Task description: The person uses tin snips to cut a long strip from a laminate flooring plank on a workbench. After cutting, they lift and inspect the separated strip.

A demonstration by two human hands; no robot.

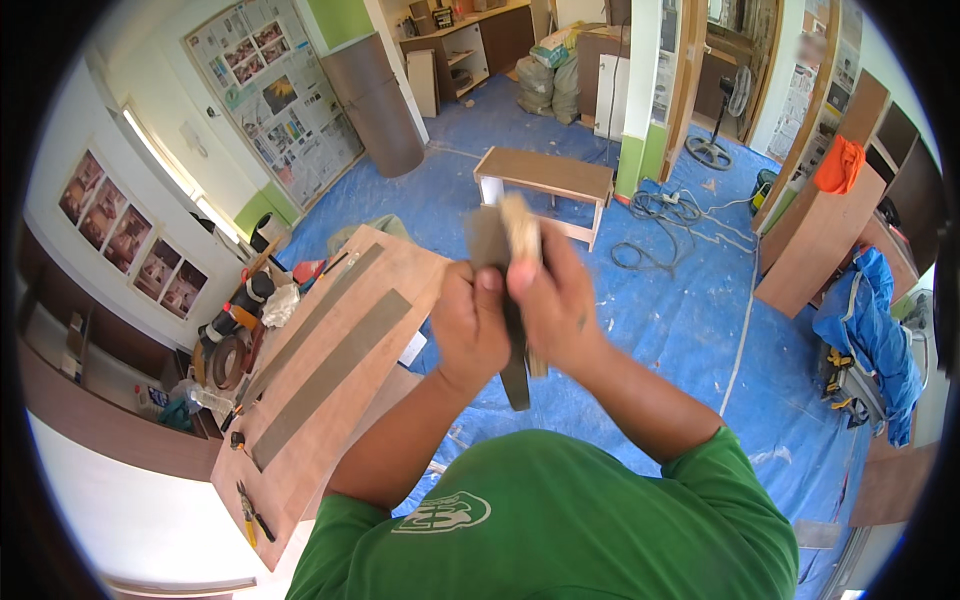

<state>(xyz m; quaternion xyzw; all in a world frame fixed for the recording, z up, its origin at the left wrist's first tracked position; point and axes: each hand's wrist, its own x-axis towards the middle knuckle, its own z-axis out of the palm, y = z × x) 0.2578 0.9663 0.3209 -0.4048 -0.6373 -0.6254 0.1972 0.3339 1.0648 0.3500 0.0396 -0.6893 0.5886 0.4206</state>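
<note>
In front of my chest, my left hand (470,325) is closed around a grey-brown strip (515,375) held on edge, its thumb pressed on the face. My right hand (555,305) grips a pale wooden piece (520,230) against the strip's right side. Both pieces are slightly blurred, and the fingers hide their middles. To the left, a wooden board (395,285) serves as a worktop. On it lie a wide grey-brown strip (335,372) and a narrower one (318,312), with a tape measure (237,440) and yellow-and-black handled snips (252,512) near its lower left end.
Blue sheeting (660,350) covers the floor. Ahead stands a low wooden bench (550,172); cables (665,210) lie coiled right of it, near a fan (735,100). Panels (825,235) and a blue bag (880,340) line the right wall. Tools and tape rolls (228,360) crowd the board's left side.
</note>
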